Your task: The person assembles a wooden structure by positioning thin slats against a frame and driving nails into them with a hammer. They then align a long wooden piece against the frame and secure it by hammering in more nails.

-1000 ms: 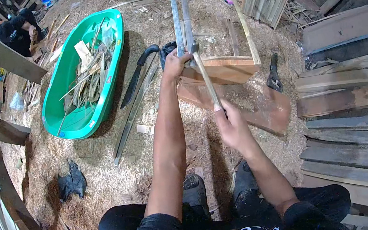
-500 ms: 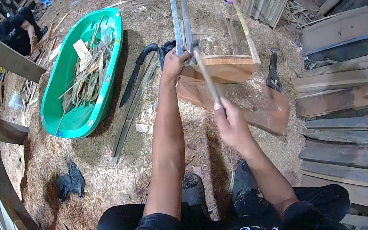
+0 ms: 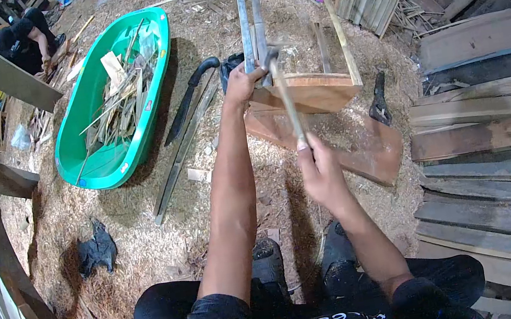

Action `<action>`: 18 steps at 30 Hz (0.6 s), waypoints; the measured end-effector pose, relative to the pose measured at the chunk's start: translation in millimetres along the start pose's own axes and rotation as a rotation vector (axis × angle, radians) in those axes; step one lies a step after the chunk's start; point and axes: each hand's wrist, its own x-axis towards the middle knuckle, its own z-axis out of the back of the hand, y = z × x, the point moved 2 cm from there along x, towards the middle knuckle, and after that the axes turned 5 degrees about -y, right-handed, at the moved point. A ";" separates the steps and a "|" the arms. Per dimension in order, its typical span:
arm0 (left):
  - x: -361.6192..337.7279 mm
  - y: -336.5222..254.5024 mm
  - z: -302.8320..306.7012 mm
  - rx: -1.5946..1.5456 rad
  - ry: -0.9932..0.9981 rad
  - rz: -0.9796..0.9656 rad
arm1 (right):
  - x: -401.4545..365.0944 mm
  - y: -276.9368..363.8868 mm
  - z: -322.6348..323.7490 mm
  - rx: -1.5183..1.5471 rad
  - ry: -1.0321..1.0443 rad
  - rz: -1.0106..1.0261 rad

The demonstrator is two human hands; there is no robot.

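My right hand (image 3: 322, 172) is wrapped round the wooden handle of a hammer (image 3: 288, 104), whose blurred head is near the ends of two narrow grey slats. My left hand (image 3: 243, 83) grips the left slat (image 3: 245, 27) at its near end, beside the right slat (image 3: 258, 25). These slats stretch away from me, at the left corner of a partly built wooden frame (image 3: 309, 94) with an orange-brown near board. That frame sits over a flat reddish plank (image 3: 371, 153) on the ground. Whether my left fingers also hold a nail is too small to tell.
A green tub (image 3: 149, 119) with wood scraps lies left, beside a machete (image 3: 184, 107) and a long strip (image 3: 184, 151). Right are a dark tool (image 3: 380, 100), stacked boards (image 3: 473, 140) and a slatted crate (image 3: 367, 1). Another person (image 3: 26, 39) crouches at upper left.
The hammer head has lifted slightly away from the slat ends and shifted a little right. My left hand keeps its place. The other person's arm has moved slightly.
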 end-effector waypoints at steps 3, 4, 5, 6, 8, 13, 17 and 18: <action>9.9 3.6 2.4 0.011 -0.017 -0.016 | 2.2 16.6 9.9 0.047 0.025 -0.120; 5.0 -1.8 0.2 -0.020 -0.013 0.011 | -1.3 24.1 11.2 0.102 -0.002 -0.093; -1.5 -6.2 -2.6 -0.051 -0.008 0.041 | -3.5 19.7 9.7 0.066 -0.005 -0.051; -5.0 -10.5 -3.6 -0.047 0.002 0.038 | -3.8 12.4 7.0 0.031 -0.011 -0.007; 8.3 12.7 4.4 -0.024 0.006 -0.031 | -0.8 4.0 3.2 -0.014 0.007 0.029; 6.5 7.2 0.3 -0.079 0.032 0.000 | -6.5 20.9 6.6 0.034 -0.009 0.052; 6.8 6.3 0.4 -0.095 0.026 -0.013 | 3.6 1.8 4.1 -0.038 -0.024 0.068; -4.3 -9.0 -4.8 -0.035 -0.010 -0.013 | 2.2 5.6 6.0 0.023 -0.043 0.041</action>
